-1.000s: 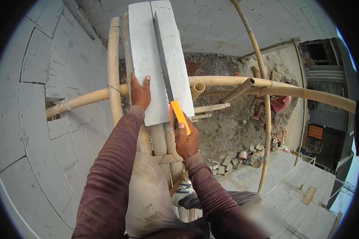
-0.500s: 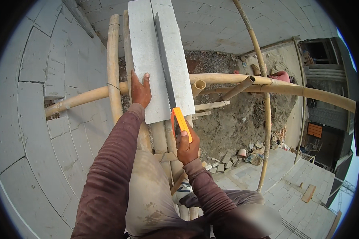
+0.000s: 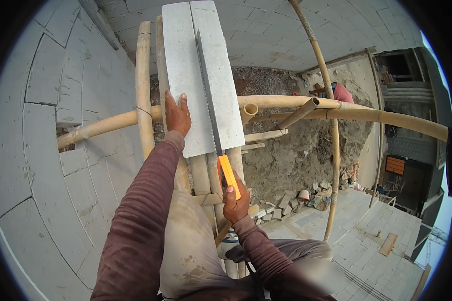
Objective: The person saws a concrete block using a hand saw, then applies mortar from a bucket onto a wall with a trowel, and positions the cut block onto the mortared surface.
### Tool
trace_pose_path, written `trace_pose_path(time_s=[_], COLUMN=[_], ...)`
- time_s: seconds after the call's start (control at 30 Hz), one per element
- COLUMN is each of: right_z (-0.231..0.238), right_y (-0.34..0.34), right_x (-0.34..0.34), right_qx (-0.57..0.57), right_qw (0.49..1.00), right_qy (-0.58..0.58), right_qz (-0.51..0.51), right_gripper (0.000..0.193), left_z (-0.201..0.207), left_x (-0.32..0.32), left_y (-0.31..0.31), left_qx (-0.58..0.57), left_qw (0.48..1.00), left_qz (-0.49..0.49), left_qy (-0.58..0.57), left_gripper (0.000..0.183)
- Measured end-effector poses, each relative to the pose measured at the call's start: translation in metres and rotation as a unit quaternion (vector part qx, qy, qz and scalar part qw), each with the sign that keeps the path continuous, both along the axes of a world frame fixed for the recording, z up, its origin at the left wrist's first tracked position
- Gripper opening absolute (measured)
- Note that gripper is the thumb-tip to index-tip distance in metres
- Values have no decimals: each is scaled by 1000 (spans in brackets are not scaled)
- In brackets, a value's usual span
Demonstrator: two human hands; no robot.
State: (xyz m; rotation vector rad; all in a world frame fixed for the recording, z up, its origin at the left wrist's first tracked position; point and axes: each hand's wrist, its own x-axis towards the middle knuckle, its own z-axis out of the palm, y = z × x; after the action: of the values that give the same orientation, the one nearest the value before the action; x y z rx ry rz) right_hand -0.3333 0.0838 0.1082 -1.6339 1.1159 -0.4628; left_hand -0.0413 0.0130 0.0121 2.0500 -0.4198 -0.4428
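A pale grey lightweight concrete block [image 3: 182, 65] lies lengthwise on bamboo poles in front of me, split along much of its length by a narrow cut. In that cut sits the toothed blade of a hand saw [image 3: 228, 176] with an orange handle. My right hand [image 3: 236, 200] is wrapped round the handle, just off the block's near end. Flat on the block's left part, near its left edge, my left hand [image 3: 177, 114] rests with thumb and fingers apart. The part of the blade down inside the block is hidden.
Bamboo scaffold poles [image 3: 281, 101] cross beyond and beside the block. A block wall [image 3: 50, 145] rises close on my left. Far below to the right are dirt, broken block pieces [image 3: 285, 200] and a person in a pink top [image 3: 342, 93].
My right hand has drawn the saw back toward me, so more blade shows at the near end. The left hand stays on the block. The person below has shifted left.
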Motion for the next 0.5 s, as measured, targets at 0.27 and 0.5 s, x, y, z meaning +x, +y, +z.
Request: trace_pose_path(time_s=[0.27, 0.5], right_z=[12, 2], right_y=[63, 52], right_x=[-86, -55], right_qx=[53, 54], right_qw=[997, 998], right_qy=[51, 18], right_qz=[23, -12], right_gripper=[61, 56], left_z=[-5, -4], left_x=[7, 4], left_y=[5, 10], left_qx=[-9, -5], left_qw=[1000, 1000], left_qz=[8, -6], left_qy=[-23, 6], left_gripper=[72, 73])
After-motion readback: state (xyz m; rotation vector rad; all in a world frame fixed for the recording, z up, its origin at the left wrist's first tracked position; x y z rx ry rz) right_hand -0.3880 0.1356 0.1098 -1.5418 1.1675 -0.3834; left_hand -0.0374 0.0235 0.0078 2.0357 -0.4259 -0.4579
